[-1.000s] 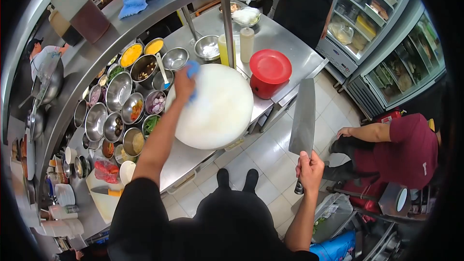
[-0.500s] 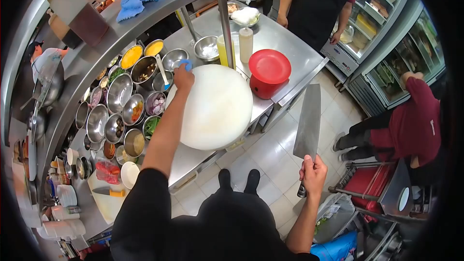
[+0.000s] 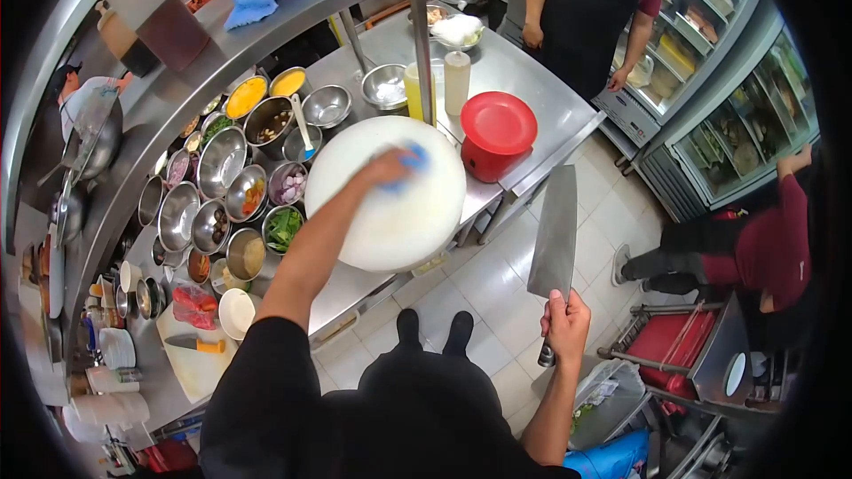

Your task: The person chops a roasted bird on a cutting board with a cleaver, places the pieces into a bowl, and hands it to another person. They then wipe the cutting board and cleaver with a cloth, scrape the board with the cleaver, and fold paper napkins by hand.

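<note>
My left hand (image 3: pixel 387 167) is closed on a blue cloth (image 3: pixel 412 162), pressed to the upper middle of a round white cutting board (image 3: pixel 382 235). Both hand and cloth are smeared by motion. Out to the right, my right hand (image 3: pixel 566 323) grips the handle of a cleaver (image 3: pixel 556 235). Its broad blade points up and away from me, over the tiled floor. Beside the board on its right stands a red container (image 3: pixel 499 129) with a red plate-like top. Left of the board, a white-handled brush (image 3: pixel 303 129) with a blue end leans in a metal bowl.
Metal bowls of chopped food (image 3: pixel 246 192) crowd the counter at left. A yellow-handled knife (image 3: pixel 197 343) lies on a smaller board (image 3: pixel 191 372). Squeeze bottles (image 3: pixel 456 82) stand behind. One person (image 3: pixel 586 18) stands across; another (image 3: pixel 754 248) reaches to a glass-door fridge (image 3: pixel 754 115).
My left hand has moved with the blue cloth from the board's far left edge onto its middle, to the right and nearer. The cleaver has shifted slightly left and down. The right-hand person now reaches out.
</note>
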